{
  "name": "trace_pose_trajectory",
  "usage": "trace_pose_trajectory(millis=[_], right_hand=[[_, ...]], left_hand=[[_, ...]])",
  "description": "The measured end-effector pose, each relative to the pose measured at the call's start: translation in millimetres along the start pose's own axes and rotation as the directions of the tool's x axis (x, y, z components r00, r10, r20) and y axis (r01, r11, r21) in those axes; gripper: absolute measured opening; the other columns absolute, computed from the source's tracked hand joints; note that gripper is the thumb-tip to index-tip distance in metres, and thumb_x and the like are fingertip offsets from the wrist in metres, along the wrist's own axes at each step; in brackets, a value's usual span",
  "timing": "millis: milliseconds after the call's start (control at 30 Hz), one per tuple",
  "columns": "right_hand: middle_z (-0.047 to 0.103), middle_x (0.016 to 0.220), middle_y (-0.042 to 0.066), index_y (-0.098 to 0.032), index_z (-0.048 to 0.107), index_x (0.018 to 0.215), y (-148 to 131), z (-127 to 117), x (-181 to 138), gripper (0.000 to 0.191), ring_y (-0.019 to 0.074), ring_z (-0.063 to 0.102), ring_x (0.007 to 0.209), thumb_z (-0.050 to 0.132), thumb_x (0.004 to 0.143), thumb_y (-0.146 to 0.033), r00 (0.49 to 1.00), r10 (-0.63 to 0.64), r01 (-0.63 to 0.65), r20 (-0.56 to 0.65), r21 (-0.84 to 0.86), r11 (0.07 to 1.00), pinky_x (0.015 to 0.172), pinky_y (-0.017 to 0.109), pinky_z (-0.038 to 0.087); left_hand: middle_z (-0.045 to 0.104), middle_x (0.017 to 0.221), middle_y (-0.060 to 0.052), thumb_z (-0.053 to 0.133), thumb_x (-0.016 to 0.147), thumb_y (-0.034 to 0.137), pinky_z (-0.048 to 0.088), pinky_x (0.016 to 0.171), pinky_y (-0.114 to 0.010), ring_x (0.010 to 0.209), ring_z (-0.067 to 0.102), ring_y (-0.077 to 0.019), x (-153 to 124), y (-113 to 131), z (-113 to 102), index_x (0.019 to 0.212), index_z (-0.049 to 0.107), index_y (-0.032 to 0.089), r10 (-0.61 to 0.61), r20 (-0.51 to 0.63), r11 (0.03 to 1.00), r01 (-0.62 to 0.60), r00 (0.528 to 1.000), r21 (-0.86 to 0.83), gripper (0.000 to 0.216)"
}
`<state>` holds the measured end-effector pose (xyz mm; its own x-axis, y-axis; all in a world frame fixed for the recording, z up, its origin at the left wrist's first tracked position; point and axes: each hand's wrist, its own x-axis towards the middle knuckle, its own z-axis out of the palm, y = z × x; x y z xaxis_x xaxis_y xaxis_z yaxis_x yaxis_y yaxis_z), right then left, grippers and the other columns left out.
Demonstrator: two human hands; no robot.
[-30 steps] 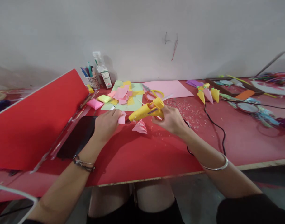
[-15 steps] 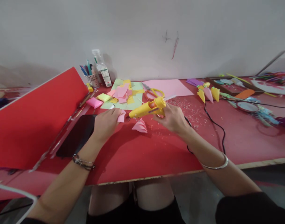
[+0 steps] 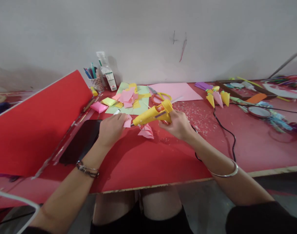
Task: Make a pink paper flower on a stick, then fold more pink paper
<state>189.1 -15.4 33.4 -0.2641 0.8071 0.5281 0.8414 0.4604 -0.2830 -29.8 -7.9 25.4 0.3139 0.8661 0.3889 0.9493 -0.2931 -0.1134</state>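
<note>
Nozzle to paper, that's the gap to watch! Yellow hot glue gun [image 3: 153, 114] in the right hand [image 3: 179, 125], fingers wrapped round its handle, and its long axis slants across the view: rear end up to the right, nozzle down to the left, aimed straight at the left hand [image 3: 113, 128]. And over there, a small pink paper piece [image 3: 127, 121] is pinched in the left fingers, its free end poking out to the right, right at the nozzle's tip. Touching, or just short of it? Can't tell from this angle!

So the left hand is the nearer one to the nozzle, with the right hand back behind the gun's body. Both hands are above the red desk [image 3: 150, 162], neither one free. Just below the gun's barrel in view, a folded pink paper shape [image 3: 146, 132] sits between the two hands, seemingly on the desk. Behind the gun, scissors [image 3: 160, 97] lie near a pale green sheet [image 3: 143, 109], well apart from that tight meeting of tip and paper.
</note>
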Motion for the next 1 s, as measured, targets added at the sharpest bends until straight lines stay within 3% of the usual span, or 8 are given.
trace_pose_trajectory(millis=[433, 733, 1000], right_hand=[[0.051, 0.051, -0.002, -0.014, 0.053, 0.100, -0.7, -1.1, 3.8, 0.038, 0.0110, 0.043, 0.042, 0.045, 0.066, -0.027, 0.992, 0.121, -0.119, -0.035, 0.058, 0.991, 0.044, 0.023, 0.031], [0.058, 0.058, 0.001, -0.017, 0.054, 0.102, 4.5, 0.3, 2.8, 0.036, 0.0119, 0.045, 0.045, 0.048, 0.068, -0.027, 0.990, 0.104, -0.105, -0.100, -0.004, 0.995, 0.044, 0.024, 0.031], [0.059, 0.062, 0.002, -0.017, 0.052, 0.107, 5.9, 0.4, 3.9, 0.040, 0.0132, 0.047, 0.048, 0.047, 0.069, -0.028, 0.990, 0.120, -0.123, -0.071, -0.043, 0.991, 0.045, 0.025, 0.032]], left_hand=[[0.063, 0.071, -0.005, 0.032, 0.084, 0.025, 0.030, 0.048, -0.025, 0.069, 0.059, -0.0180, 0.2, -2.5, 5.8, 0.080, 0.056, 0.020, -0.049, -0.025, 0.999, 0.049, 0.998, -0.011, 0.024], [0.062, 0.069, -0.005, 0.032, 0.085, 0.034, 0.026, 0.046, -0.025, 0.067, 0.058, -0.0183, 1.1, -0.2, 1.2, 0.075, 0.054, 0.019, -0.080, -0.017, 0.996, 0.080, 0.997, -0.027, 0.028], [0.063, 0.071, -0.006, 0.035, 0.084, 0.038, 0.026, 0.047, -0.025, 0.069, 0.059, -0.0186, 0.3, -2.7, 3.3, 0.075, 0.053, 0.018, -0.090, -0.034, 0.996, 0.089, 0.995, -0.013, 0.029]])
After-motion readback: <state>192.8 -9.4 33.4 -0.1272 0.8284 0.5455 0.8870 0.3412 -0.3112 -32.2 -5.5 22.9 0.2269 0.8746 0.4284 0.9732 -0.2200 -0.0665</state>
